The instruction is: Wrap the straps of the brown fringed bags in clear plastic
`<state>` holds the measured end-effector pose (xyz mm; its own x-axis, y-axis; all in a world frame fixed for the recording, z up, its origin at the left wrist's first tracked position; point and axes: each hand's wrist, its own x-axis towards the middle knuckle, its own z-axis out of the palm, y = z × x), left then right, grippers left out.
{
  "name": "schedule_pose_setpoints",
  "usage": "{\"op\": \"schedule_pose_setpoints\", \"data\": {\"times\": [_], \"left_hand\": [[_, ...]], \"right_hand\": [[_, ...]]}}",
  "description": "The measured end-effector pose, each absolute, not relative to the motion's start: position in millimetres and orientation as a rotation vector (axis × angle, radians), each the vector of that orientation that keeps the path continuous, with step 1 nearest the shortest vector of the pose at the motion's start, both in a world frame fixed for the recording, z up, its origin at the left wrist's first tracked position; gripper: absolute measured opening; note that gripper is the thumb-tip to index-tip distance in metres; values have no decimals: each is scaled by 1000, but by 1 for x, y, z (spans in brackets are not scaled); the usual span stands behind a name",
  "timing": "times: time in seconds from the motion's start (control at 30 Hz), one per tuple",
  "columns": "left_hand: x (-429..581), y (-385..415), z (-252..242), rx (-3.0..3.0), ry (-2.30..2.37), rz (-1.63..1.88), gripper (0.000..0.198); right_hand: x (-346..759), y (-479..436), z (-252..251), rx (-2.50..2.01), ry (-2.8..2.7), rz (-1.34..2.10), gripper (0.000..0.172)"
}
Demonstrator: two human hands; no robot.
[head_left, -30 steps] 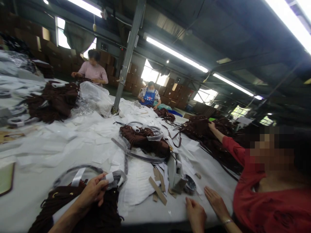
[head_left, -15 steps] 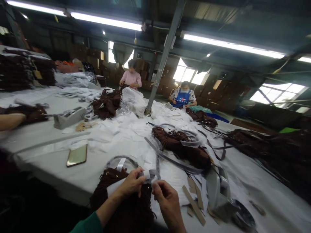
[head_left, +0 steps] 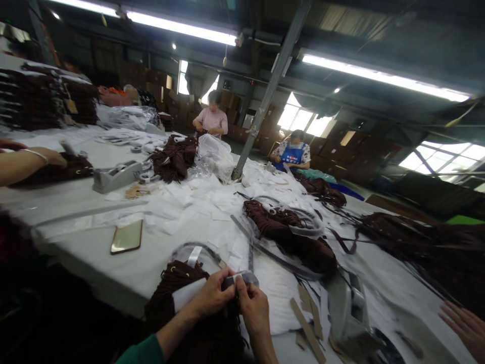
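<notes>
A dark brown fringed bag lies at the near edge of the white table, right in front of me. Its grey wrapped strap loops up behind it. My left hand pinches the wrapped end of the strap, fingers closed on it. My right hand meets it from the right, thumb and fingers pressed on the same wrapped piece. A white paper band crosses the bag under my left wrist.
A second brown fringed bag lies mid-table among white paper sheets. A grey tape dispenser stands to my right, another at the left. A phone lies flat. Co-workers' hands reach in; two people sit far back.
The view swung left, away from the person in red. My right hand came up from the table edge and joined my left on the wrapped strap end.
</notes>
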<state>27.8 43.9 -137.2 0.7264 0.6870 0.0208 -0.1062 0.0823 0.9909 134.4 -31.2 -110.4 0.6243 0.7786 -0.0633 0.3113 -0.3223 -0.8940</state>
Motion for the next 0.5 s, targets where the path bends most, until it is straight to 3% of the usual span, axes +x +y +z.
{"op": "schedule_pose_setpoints", "data": {"times": [0.17,0.5], "left_hand": [[26,41,-137,1517,497,755,12],[35,46,-146,1007,524,637,19]], "right_hand": [[145,-25,-121,-1985,-866,674,52],[133,-36,-136,-1427,-656,1004,43]]}}
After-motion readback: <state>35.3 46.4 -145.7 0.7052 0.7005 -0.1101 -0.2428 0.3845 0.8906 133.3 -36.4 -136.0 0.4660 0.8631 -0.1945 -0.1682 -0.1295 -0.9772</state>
